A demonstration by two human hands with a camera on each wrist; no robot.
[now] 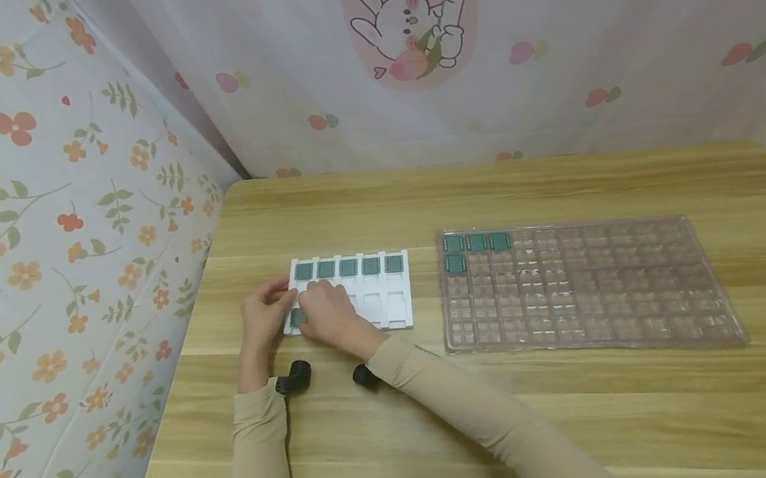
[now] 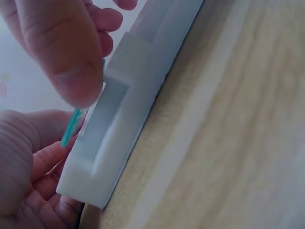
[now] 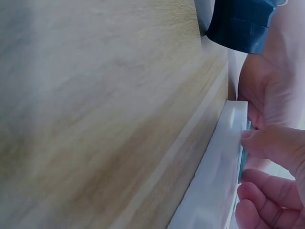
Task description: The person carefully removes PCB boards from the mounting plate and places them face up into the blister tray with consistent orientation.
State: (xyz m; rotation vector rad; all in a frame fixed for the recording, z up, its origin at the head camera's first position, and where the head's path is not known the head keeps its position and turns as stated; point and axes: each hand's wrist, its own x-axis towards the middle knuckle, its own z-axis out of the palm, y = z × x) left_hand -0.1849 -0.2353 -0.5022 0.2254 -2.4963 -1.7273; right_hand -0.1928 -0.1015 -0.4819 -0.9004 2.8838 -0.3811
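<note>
In the head view a white slotted tray lies on the left part of the table. My left hand grips its left end, fingers curled beside the edge. My right hand reaches over the tray's front left corner. Its thumb and fingers pinch a small green circuit board at the front left slot. In the left wrist view that green board shows edge-on and tilted beside the tray's rim, partly hidden by the thumb. The tray's back row holds several green boards.
Right of the white tray lies a large clear plastic blister tray, with several green boards in its back left pockets. Black wrist camera mounts sit at both wrists. Floral curtains border the wooden table at left and back.
</note>
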